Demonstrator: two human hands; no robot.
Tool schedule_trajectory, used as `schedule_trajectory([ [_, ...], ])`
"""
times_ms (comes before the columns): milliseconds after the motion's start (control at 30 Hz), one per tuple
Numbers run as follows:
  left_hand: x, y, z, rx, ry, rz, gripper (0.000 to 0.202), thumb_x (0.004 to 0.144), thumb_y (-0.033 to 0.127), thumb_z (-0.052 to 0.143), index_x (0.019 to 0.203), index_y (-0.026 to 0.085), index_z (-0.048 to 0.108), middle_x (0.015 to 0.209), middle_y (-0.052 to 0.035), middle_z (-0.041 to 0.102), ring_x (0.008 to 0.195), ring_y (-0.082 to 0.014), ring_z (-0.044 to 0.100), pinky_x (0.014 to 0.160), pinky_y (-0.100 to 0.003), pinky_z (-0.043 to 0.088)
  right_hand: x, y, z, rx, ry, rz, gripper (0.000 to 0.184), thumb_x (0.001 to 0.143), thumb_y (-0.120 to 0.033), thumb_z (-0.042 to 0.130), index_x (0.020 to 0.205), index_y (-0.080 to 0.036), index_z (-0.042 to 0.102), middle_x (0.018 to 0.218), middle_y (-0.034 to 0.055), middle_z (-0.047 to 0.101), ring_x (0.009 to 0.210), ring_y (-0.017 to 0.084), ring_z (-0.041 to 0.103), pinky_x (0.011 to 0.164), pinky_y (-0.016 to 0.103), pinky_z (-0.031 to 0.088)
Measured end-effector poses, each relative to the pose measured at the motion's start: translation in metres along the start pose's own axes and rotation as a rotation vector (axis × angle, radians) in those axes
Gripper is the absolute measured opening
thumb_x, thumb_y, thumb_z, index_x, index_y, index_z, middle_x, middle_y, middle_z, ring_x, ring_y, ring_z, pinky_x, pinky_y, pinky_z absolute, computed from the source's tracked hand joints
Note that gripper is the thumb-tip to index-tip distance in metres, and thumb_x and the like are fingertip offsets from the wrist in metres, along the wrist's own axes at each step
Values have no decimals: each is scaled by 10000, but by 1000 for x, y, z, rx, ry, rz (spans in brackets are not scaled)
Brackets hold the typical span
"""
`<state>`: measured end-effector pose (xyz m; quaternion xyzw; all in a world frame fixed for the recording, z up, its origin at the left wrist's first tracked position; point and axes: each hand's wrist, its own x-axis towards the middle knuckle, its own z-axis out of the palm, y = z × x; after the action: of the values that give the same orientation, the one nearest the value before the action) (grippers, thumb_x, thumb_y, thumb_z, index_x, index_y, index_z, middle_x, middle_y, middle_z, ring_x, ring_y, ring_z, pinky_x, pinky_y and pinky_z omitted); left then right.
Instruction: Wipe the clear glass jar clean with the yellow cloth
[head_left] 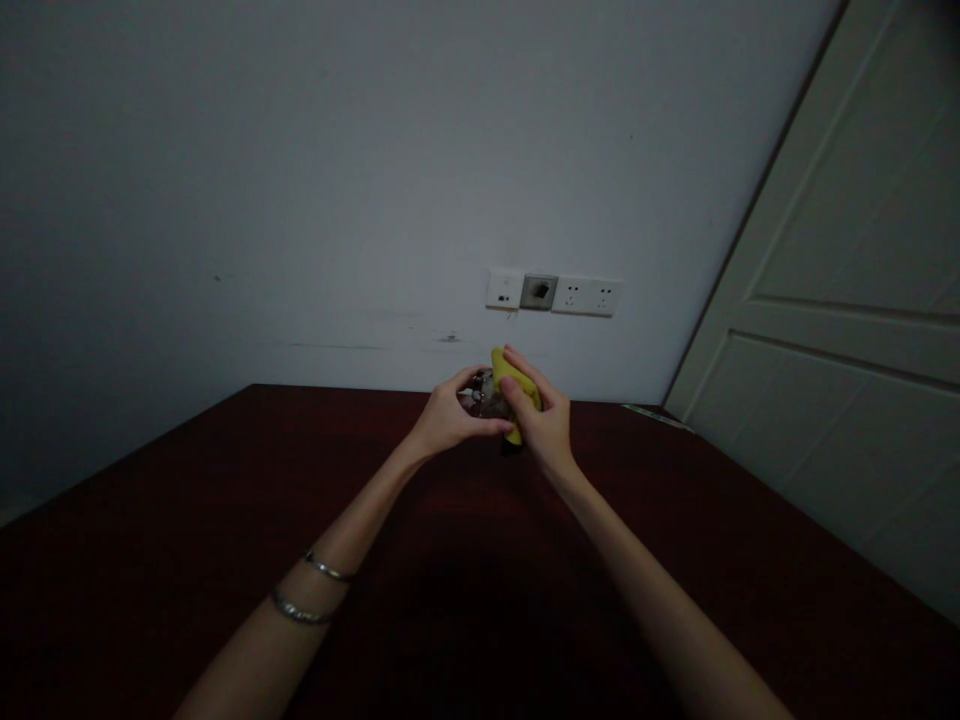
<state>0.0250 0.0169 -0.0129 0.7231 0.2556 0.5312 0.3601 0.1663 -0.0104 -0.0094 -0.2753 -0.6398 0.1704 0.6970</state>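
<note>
Two bare arms reach forward over a dark red tabletop (225, 520) in a dim room. The left hand (448, 420) is curled around a small shiny object (486, 395), perhaps glass; the light is too poor to show its shape. The right hand (546, 425) is closed on a yellow cloth (516, 378), pressing it against the object's right side. Both hands are in the air above the far middle of the tabletop, not resting on it. Two bracelets (315, 590) ring the left forearm.

The wiping would likely go best with the left hand gripping firmly while cloth, not bare fingertips, meets the surface.

The tabletop's far edge meets a pale wall (300, 200) just beyond the hands, with a row of sockets (553, 293) above them. A door (847, 300) stands past the right edge. The widest room for moving lies toward the person and to the left.
</note>
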Motion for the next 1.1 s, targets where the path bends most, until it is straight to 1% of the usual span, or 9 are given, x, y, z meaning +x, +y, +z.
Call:
schedule_trajectory([
  [100, 1, -1, -1, -16, 1, -13, 770, 519, 253, 830, 1212, 112, 527, 1110, -123, 636, 850, -193, 647, 743, -301, 530, -2, -7, -4, -102, -101, -178, 283, 784, -287, 670, 1065, -310, 686, 1315, 17, 581, 1218, 209, 534, 1077, 443, 370],
  [167, 2, 0, -1, -12, -5, -13, 769, 525, 246, 828, 1216, 107, 520, 1116, -130, 633, 837, -185, 645, 738, -299, 528, 0, -9, -6, -105, -146, -205, 281, 771, -261, 682, 1045, -322, 695, 1287, 10, 603, 1187, 206, 558, 1062, 444, 387],
  [400, -1, 4, 3, 56, -89, 45, 750, 517, 299, 849, 1188, 142, 552, 1102, -105, 643, 895, -200, 636, 789, -320, 514, 15, 2, -13, 7, -72, 127, 245, 777, -371, 663, 978, -246, 728, 1076, 56, 717, 1042, 233, 649, 963, 449, 485],
  [467, -1, 1, 3, 132, -86, 56, 739, 541, 310, 837, 1203, 156, 548, 1109, -95, 642, 931, -204, 626, 828, -332, 502, 16, 1, -17, -62, -151, 55, 241, 768, -343, 680, 984, -245, 728, 1116, 61, 701, 1077, 230, 632, 994, 443, 462],
  [567, -1, -5, 2, 231, -52, 30, 691, 577, 312, 810, 1196, 147, 550, 1049, -87, 660, 919, -210, 626, 801, -331, 505, 15, -7, -22, -204, -378, -169, 276, 771, -285, 690, 1046, -264, 707, 1251, 62, 627, 1163, 218, 578, 1042, 424, 421],
  [667, -1, -10, 0, 260, -42, 8, 664, 587, 311, 794, 1178, 126, 553, 1016, -93, 667, 901, -218, 632, 763, -322, 510, 14, -13, -24, -295, -572, -285, 316, 789, -262, 675, 1105, -272, 681, 1317, 62, 576, 1212, 218, 538, 1045, 419, 420],
  [733, -2, -8, 0, 265, -51, 4, 664, 593, 317, 790, 1182, 128, 552, 1021, -93, 670, 893, -216, 635, 764, -323, 511, 14, -12, -24, -297, -557, -275, 317, 796, -256, 668, 1112, -283, 675, 1320, 55, 573, 1209, 213, 541, 1044, 422, 420],
  [933, -3, 3, 6, 283, -69, 45, 717, 568, 367, 813, 1204, 163, 552, 1102, -91, 655, 958, -225, 621, 835, -351, 494, 21, 8, -25, -130, -228, -56, 250, 787, -296, 669, 1034, -284, 709, 1194, 46, 665, 1135, 215, 600, 1032, 441, 427],
  [1100, -2, -3, 7, 264, -27, 1, 691, 567, 355, 817, 1179, 152, 569, 1087, -99, 659, 971, -236, 617, 852, -362, 488, 20, 2, -30, -110, -404, -77, 286, 744, -286, 713, 1030, -295, 710, 1268, 39, 619, 1171, 224, 575, 1053, 445, 399],
])
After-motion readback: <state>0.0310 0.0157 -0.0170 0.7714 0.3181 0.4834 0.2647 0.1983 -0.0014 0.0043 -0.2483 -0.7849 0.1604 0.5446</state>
